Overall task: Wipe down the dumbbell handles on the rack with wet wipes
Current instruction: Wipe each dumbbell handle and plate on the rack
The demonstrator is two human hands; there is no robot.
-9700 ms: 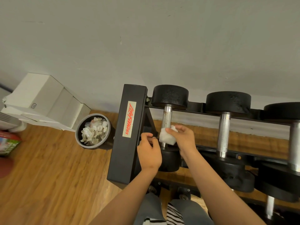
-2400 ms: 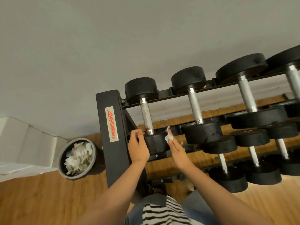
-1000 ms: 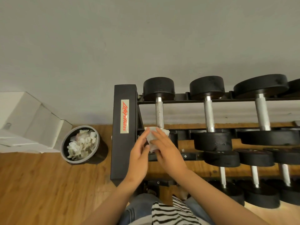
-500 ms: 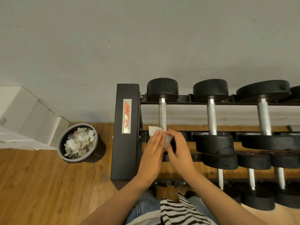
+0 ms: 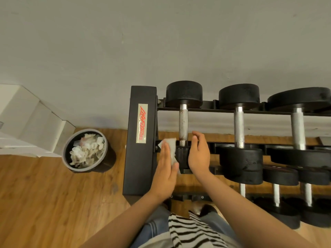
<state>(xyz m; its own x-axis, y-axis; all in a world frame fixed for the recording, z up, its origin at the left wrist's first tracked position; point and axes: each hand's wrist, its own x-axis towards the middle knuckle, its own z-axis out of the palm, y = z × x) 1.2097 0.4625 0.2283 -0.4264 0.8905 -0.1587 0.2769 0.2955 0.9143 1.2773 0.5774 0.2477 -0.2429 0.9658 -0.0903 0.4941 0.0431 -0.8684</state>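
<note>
The black rack holds a row of dumbbells with chrome handles. The leftmost handle is bare, with some rusty marks at its ends. My left hand is just left of that dumbbell's near head. Its fingers are straight, and a folded white wet wipe lies against them with my thumb over the wipe's lower edge. My right hand hovers on the right side of the same head, fingers relaxed and holding nothing. Neither hand touches the handle.
A dark round bin full of used wipes stands on the wooden floor left of the rack. White boxes sit against the wall at far left. More dumbbells fill the rack to the right and the lower tiers.
My hands were together folding the wipe half a second ago. They have now parted: the left keeps the wipe, and the right has moved to the right of the dumbbell head.
</note>
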